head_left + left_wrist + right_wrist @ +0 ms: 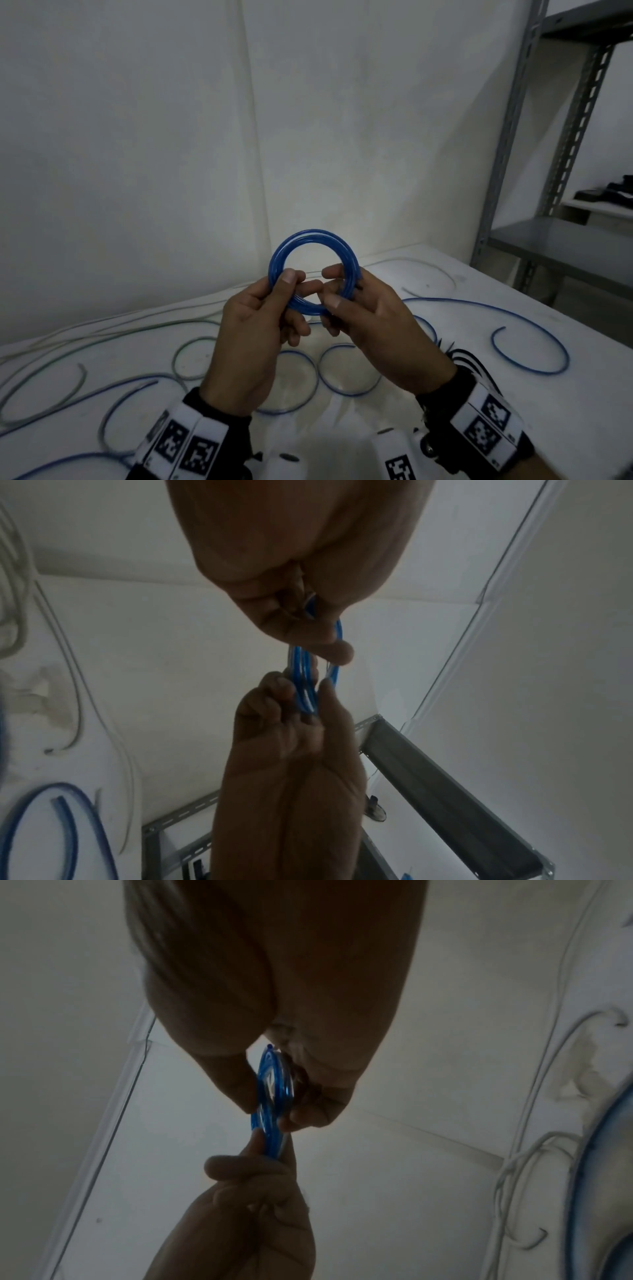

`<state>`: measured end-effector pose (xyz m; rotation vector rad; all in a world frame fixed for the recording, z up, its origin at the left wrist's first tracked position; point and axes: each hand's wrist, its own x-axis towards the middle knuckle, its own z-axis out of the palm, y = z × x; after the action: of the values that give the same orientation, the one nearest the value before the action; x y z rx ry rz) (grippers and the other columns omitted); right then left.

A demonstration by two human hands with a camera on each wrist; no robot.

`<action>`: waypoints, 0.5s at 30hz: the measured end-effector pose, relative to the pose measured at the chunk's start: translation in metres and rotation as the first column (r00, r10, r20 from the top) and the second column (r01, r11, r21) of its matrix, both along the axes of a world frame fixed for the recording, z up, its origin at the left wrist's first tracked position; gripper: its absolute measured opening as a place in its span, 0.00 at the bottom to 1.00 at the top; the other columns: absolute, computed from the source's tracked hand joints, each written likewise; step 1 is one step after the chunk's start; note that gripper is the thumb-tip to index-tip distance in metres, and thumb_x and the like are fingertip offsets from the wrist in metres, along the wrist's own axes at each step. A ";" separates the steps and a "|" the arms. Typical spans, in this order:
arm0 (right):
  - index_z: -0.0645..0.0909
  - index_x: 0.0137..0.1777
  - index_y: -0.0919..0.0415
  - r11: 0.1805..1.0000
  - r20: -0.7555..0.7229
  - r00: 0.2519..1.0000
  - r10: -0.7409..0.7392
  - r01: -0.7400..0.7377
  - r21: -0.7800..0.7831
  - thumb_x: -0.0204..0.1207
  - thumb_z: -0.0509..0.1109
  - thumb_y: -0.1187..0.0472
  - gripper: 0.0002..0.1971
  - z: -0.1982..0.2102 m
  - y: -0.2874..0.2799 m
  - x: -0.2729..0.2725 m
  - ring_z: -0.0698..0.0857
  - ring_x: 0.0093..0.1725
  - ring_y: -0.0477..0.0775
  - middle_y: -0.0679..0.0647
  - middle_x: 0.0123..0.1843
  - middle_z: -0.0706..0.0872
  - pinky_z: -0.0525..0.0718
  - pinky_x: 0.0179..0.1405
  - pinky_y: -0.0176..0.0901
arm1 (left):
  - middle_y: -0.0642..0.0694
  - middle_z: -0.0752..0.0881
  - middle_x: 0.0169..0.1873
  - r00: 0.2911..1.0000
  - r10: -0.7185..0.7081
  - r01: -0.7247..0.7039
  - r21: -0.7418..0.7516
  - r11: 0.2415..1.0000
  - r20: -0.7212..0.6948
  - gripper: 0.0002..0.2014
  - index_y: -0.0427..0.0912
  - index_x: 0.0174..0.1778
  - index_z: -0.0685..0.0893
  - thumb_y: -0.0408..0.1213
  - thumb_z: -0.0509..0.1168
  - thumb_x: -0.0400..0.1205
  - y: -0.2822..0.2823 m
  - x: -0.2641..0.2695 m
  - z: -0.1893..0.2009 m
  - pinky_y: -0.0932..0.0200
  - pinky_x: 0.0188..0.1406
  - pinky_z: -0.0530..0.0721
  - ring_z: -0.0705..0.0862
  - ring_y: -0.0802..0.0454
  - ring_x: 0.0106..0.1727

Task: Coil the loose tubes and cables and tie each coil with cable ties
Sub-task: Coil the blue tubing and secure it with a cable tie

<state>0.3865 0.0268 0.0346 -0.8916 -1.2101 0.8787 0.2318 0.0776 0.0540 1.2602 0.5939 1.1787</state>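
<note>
I hold a small coil of blue tube point(314, 234) upright in front of me, above the white table point(534, 431). My left hand point(286, 296) pinches its lower left side between thumb and fingers. My right hand point(337, 289) grips its lower right side, thumb in front. In the left wrist view the coil point(303, 685) is seen edge-on between my left hand point(322, 639) above and my right hand point(301, 712) below. The right wrist view shows the coil point(274, 1085) in my right hand point(270, 1110), with my left hand point(260, 1167) reaching up to it.
Loose blue tubes point(445, 299) and pale grey tubes point(80, 380) lie curled across the table. Thin black strips point(460, 356), perhaps cable ties, lie by my right wrist. A grey metal shelf rack point(561, 246) stands at the right, a white wall behind.
</note>
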 end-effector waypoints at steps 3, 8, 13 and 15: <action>0.79 0.62 0.65 0.999 0.025 0.999 -0.022 0.021 0.040 0.83 0.70 0.64 0.10 -0.001 -0.002 0.005 0.84 0.40 0.55 0.54 0.43 0.87 0.83 0.43 0.45 | 0.40 0.93 0.47 0.998 -0.050 0.051 -0.048 0.998 0.025 0.14 0.34 0.58 0.86 0.40 0.63 0.84 -0.001 0.000 0.000 0.65 0.21 0.77 0.78 0.57 0.22; 0.79 0.55 0.70 0.987 -0.097 0.986 -0.133 0.141 0.081 0.76 0.74 0.61 0.14 -0.004 -0.001 -0.001 0.85 0.31 0.57 0.68 0.48 0.93 0.83 0.31 0.44 | 0.45 0.91 0.37 0.983 -0.181 0.181 -0.027 0.983 -0.003 0.16 0.33 0.57 0.85 0.40 0.63 0.80 -0.001 -0.007 0.002 0.65 0.21 0.78 0.82 0.55 0.23; 0.79 0.70 0.59 0.991 -0.068 0.989 -0.133 0.132 -0.012 0.77 0.76 0.58 0.22 -0.008 -0.005 -0.004 0.90 0.42 0.55 0.57 0.51 0.92 0.87 0.41 0.47 | 0.38 0.92 0.43 0.987 -0.162 0.162 0.009 0.987 -0.017 0.16 0.33 0.55 0.86 0.41 0.64 0.79 0.000 -0.016 -0.002 0.64 0.21 0.79 0.83 0.53 0.24; 0.73 0.77 0.48 0.980 0.038 0.980 -0.197 0.197 0.006 0.79 0.72 0.52 0.27 -0.003 -0.009 0.002 0.92 0.52 0.52 0.51 0.61 0.91 0.92 0.48 0.49 | 0.35 0.92 0.45 0.986 -0.150 0.153 0.038 0.987 -0.071 0.17 0.32 0.55 0.87 0.41 0.65 0.79 0.003 -0.021 -0.004 0.62 0.22 0.79 0.83 0.50 0.24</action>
<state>0.3881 0.0179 0.0321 -1.0119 -1.1332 0.7031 0.2105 0.0801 0.0503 1.3628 0.5148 1.0305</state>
